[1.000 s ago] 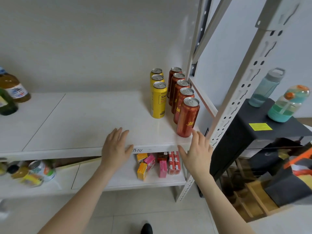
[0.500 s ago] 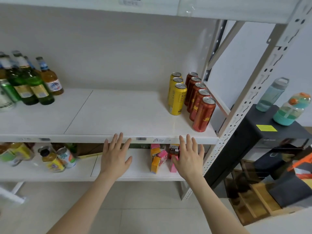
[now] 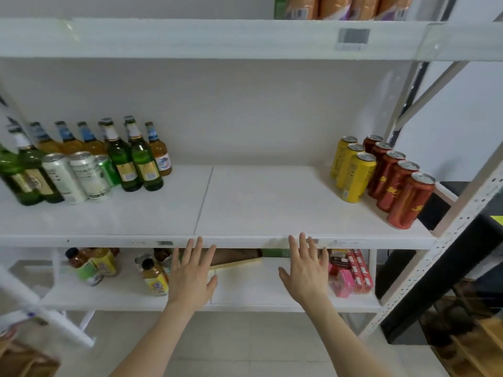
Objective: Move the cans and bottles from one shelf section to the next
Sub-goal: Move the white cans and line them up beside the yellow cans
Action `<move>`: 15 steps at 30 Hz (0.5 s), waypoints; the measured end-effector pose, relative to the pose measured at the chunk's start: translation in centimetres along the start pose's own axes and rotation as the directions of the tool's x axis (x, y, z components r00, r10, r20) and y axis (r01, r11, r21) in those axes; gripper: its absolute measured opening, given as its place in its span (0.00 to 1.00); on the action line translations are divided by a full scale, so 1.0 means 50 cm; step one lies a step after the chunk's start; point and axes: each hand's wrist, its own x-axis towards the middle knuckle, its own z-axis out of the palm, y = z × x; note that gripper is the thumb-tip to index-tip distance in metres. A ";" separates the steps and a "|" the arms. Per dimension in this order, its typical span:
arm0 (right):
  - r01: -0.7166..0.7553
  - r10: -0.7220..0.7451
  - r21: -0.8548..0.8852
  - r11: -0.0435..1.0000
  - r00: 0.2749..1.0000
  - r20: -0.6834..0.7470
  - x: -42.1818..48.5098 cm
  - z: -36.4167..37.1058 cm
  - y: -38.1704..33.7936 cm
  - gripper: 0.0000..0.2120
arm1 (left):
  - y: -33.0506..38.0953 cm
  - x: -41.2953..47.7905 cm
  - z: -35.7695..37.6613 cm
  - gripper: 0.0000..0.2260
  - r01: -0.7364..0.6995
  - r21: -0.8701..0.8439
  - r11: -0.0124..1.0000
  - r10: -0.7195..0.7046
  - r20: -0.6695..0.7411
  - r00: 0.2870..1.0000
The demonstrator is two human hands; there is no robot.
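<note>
Over the last second the view has lifted and swung left while both hands slid back off the middle shelf (image 3: pixel 245 242). The left hand (image 3: pixel 190 276) and right hand (image 3: pixel 306 273) now hover in front of it, fingers straight and spread, fingertips level with its front lip. Each grip is released and holds nothing. Whether the fingertips actually touch the lip cannot be told. The yellow cans (image 3: pixel 353 175) and red cans (image 3: pixel 397 191) stand in the same two rows at the right end of the right-hand section, so nothing there has been shifted. What the swing adds is the left-hand section beyond the seam (image 3: pixel 204 200), where glass bottles (image 3: pixel 130 159) crowd together with white cans (image 3: pixel 81 178) in front of them. Both groups now sit in one view, with bare shelf between them on either side of the seam. That suggests the person is sizing up the job before carrying anything. Which group is to travel is not clear from here. The leftmost bottles are cut by the frame edge and smeared, and the wide lens makes them lean, so their count is uncertain. Labels are unreadable throughout. On the top shelf only the bottoms of some orange packages (image 3: pixel 345 6) show. On the lower shelf the small bottles (image 3: pixel 155 276) and pink boxes (image 3: pixel 351 273) are partly masked by the hands and the shelf above.
</note>
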 end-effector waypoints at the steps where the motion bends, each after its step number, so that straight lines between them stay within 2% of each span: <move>1: 0.013 -0.013 0.001 1.000 1.000 0.005 0.003 0.003 -0.032 0.39 | -0.028 -0.002 0.003 0.33 0.009 0.004 1.000 -0.009 0.008 1.000; 9: 0.118 -0.117 -0.015 0.993 0.993 0.035 0.039 0.011 -0.254 0.40 | -0.207 -0.011 -0.003 0.31 0.083 -0.044 0.996 -0.084 -0.030 0.996; 15: 0.093 -0.093 -0.009 0.996 0.995 -0.029 0.102 0.016 -0.378 0.38 | -0.321 0.051 -0.008 0.31 0.056 -0.026 0.998 -0.057 -0.035 0.998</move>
